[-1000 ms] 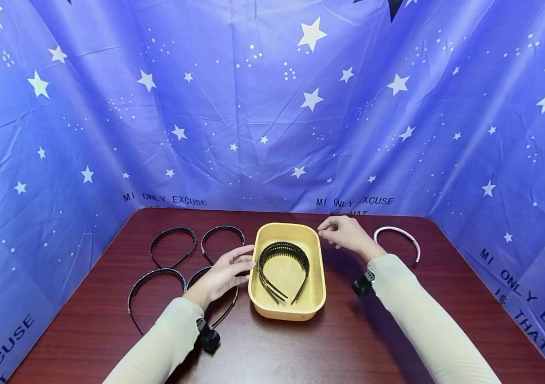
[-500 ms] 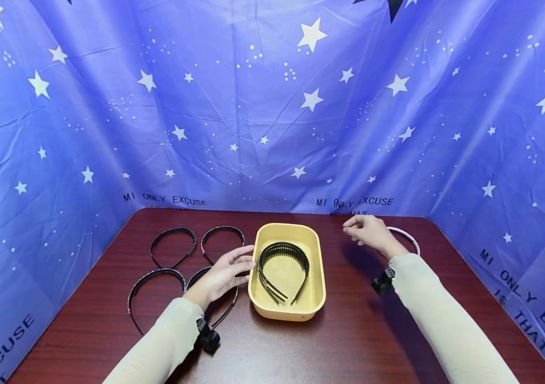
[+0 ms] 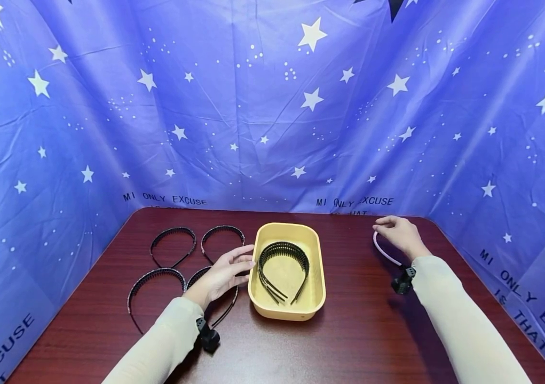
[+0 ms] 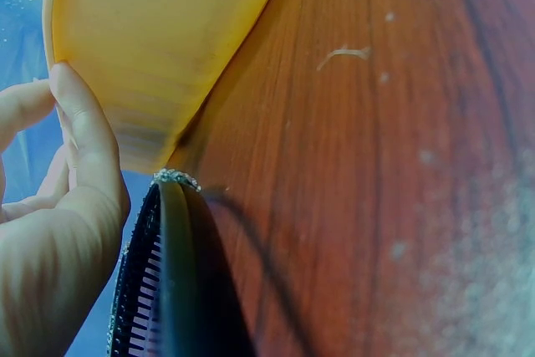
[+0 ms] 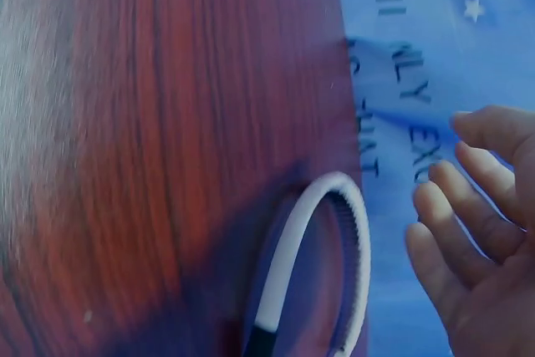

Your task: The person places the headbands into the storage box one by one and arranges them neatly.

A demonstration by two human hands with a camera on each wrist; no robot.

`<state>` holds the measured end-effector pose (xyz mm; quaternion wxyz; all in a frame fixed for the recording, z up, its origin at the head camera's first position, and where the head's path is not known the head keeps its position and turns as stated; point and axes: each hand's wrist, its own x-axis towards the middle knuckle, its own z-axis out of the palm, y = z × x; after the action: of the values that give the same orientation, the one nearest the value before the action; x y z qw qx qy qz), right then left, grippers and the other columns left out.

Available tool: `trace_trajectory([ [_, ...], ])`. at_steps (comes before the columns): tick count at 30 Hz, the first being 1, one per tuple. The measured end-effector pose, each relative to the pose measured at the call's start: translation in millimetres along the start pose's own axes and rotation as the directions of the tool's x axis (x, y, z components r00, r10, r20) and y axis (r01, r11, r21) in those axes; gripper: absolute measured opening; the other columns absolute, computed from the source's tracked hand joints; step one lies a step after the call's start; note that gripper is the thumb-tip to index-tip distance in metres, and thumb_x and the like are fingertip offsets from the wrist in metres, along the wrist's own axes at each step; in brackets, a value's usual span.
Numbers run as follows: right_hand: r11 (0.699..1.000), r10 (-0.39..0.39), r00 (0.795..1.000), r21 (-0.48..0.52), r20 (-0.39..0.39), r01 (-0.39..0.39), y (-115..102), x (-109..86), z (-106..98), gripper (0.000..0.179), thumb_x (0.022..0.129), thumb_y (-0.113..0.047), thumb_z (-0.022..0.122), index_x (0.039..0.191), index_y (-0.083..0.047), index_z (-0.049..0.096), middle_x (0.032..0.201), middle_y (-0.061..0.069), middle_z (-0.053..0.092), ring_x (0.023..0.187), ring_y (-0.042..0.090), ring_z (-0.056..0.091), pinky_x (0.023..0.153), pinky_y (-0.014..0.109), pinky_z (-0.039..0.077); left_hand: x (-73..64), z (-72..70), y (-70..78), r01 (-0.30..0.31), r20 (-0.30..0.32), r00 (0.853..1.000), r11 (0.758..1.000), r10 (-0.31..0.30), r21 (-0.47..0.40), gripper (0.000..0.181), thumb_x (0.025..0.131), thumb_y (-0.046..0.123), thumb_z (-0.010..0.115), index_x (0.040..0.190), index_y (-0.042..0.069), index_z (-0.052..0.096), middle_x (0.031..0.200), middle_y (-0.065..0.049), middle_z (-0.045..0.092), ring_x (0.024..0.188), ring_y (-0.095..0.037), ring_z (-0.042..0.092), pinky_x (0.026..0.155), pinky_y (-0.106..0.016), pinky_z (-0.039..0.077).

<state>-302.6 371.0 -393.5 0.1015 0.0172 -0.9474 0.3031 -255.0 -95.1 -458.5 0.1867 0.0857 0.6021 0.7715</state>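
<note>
A yellow plastic basin (image 3: 287,313) stands mid-table with several black toothed headbands (image 3: 284,246) nested inside. My left hand (image 3: 221,274) touches its left rim with extended fingers, and the left wrist view shows the fingertips (image 4: 68,81) against the basin's edge. Under that hand lies a black headband (image 4: 138,282) with a glittery edge. Far to the right, my right hand (image 3: 399,234) hovers over a pale pink headband (image 3: 387,254), partly hiding it. In the right wrist view the fingers (image 5: 456,244) are spread, loosely bent and apart from the headband.
Further black headbands (image 3: 176,230) lie on the left of the dark red wooden table (image 3: 344,341). A blue star-printed cloth (image 3: 272,133) hangs around the table's back and sides. Both wrists carry small black cameras (image 3: 403,281).
My right hand has moved right, from beside the basin's rim to above the pink headband. The left hand and the basin have stayed in place.
</note>
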Motion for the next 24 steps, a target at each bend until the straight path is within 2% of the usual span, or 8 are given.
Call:
trace_trajectory([
  [4,0.999,0.025,0.996,-0.036,-0.086,-0.028,14.9,-2.1,-2.9,0.045,0.097,-0.036,0.063,0.124,0.001,0.067,0.118,0.028,0.066,0.113,0.047,0.057,0.096,0.056,0.043,0.3,-0.6,-0.4,0.001,0.01,1.0,1.0,-0.001,0.002,0.063,0.096,0.003,0.062,0.153,0.002,0.035,0.121,-0.01,0.058,0.099,-0.015,0.062,0.079,-0.027,0.055],
  [10,0.997,0.053,0.98,-0.038,-0.193,-0.061,35.5,-7.3,-5.5,0.052,0.095,-0.032,0.065,0.129,0.007,0.06,0.131,0.035,0.054,0.123,0.055,0.044,0.103,0.061,0.033,0.3,-0.8,-0.8,-0.002,0.006,1.0,1.0,0.002,-0.004,0.062,0.096,0.002,0.062,0.152,0.003,0.036,0.12,-0.009,0.059,0.098,-0.014,0.062,0.079,-0.027,0.055],
  [14,0.993,0.113,0.976,-0.014,-0.187,-0.118,47.8,-11.6,-5.3,0.062,0.095,-0.034,0.064,0.137,0.009,0.05,0.138,0.037,0.046,0.127,0.057,0.038,0.106,0.062,0.028,-0.1,-1.1,-1.1,-0.005,0.002,1.0,1.0,0.005,-0.003,0.061,0.096,0.003,0.062,0.152,0.002,0.037,0.12,-0.009,0.059,0.098,-0.015,0.062,0.079,-0.028,0.055],
  [20,0.971,0.238,0.964,0.044,-0.122,-0.235,64.0,-19.0,-1.5,0.074,0.097,-0.036,0.062,0.148,0.01,0.033,0.148,0.035,0.036,0.135,0.054,0.03,0.111,0.061,0.021,0.7,-1.5,-1.6,0.002,-0.001,1.0,1.0,-0.002,-0.003,0.062,0.096,0.002,0.062,0.152,0.003,0.037,0.121,-0.009,0.058,0.099,-0.014,0.062,0.079,-0.027,0.055],
  [24,0.965,0.259,0.96,0.068,-0.103,-0.253,70.5,-20.2,0.9,0.077,0.097,-0.035,0.062,0.15,0.01,0.029,0.15,0.034,0.032,0.137,0.053,0.028,0.113,0.06,0.019,1.2,-1.0,-1.7,0.002,-0.009,1.0,1.0,-0.002,-0.013,0.061,0.096,0.001,0.063,0.151,0.004,0.038,0.121,-0.01,0.059,0.098,-0.015,0.062,0.078,-0.027,0.055],
])
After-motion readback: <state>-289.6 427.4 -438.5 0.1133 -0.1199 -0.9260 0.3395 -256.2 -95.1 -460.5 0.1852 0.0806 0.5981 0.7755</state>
